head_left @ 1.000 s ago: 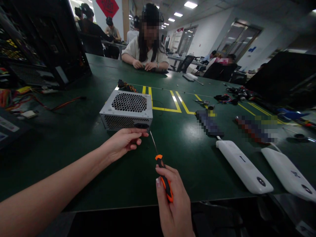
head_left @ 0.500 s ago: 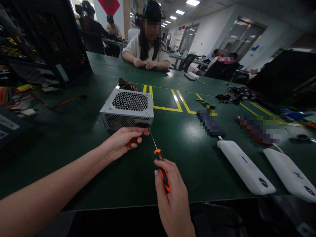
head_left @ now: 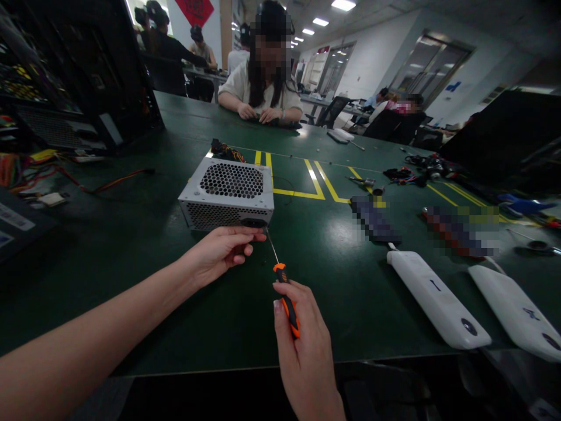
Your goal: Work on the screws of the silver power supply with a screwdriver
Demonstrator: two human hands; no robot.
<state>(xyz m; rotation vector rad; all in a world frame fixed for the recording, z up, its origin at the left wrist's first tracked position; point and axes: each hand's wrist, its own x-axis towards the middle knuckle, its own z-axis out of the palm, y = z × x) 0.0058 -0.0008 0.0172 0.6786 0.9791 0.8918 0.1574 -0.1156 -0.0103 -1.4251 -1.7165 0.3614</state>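
A grey metal power supply (head_left: 188,196) with a honeycomb fan grille stands on the green table, its perforated face and black power socket turned toward me. My left hand (head_left: 223,251) is at the lower right of that face, fingers curled and thumb against the index finger by the screwdriver tip. Whatever those fingers hold, if anything, is hidden. My right hand (head_left: 307,345) grips the orange and black handle of a screwdriver (head_left: 287,304). Its thin shaft slants up and left to the power supply's corner below the socket, close to my left fingertips.
Coloured cables (head_left: 228,152) lie behind the power supply. An open computer case (head_left: 131,76) stands at left. To the right are a dark phone (head_left: 374,219), two white power banks (head_left: 438,298) (head_left: 512,310) and yellow tape lines (head_left: 300,194). A person (head_left: 263,76) sits opposite.
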